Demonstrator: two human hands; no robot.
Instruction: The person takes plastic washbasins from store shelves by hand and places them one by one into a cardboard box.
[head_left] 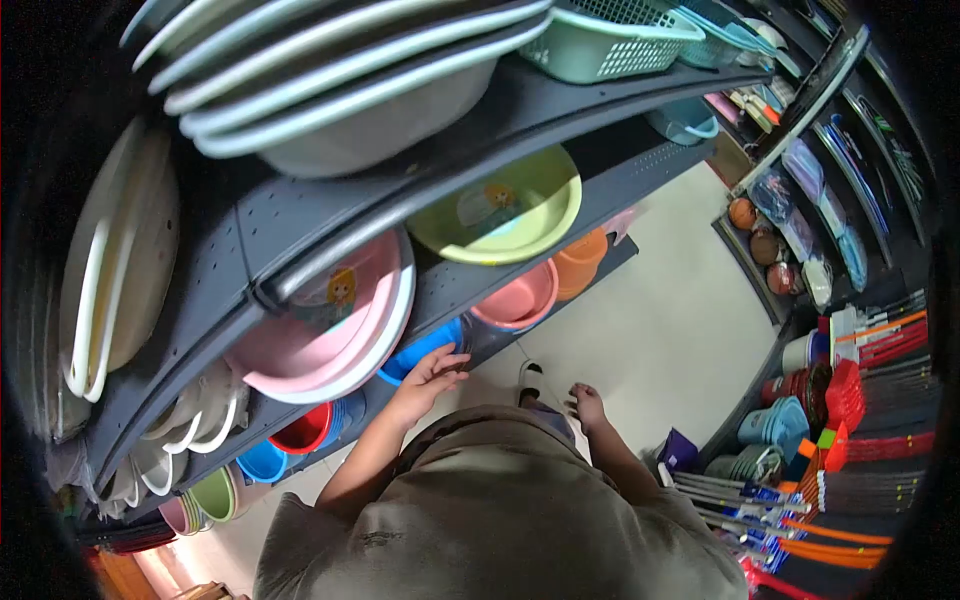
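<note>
My left hand [430,382] is raised in front of the lower shelf with its fingers apart and nothing in it. In the view it overlaps the edge of a blue basin [410,358]; I cannot tell whether they touch. Close by on the shelf above are a pink basin [372,345] with a cartoon picture and a light green basin [560,195]. My right hand [588,405] hangs over the pale floor, its fingers loosely bent and slightly apart, holding nothing.
A shelf edge [330,250] runs diagonally across the left, with stacked white basins [350,105] and a mint basket [600,50] above. Lower down stand a pink bucket [520,298] and an orange bucket [580,262]. Mop handles [720,500] and a purple bin [680,450] crowd the right.
</note>
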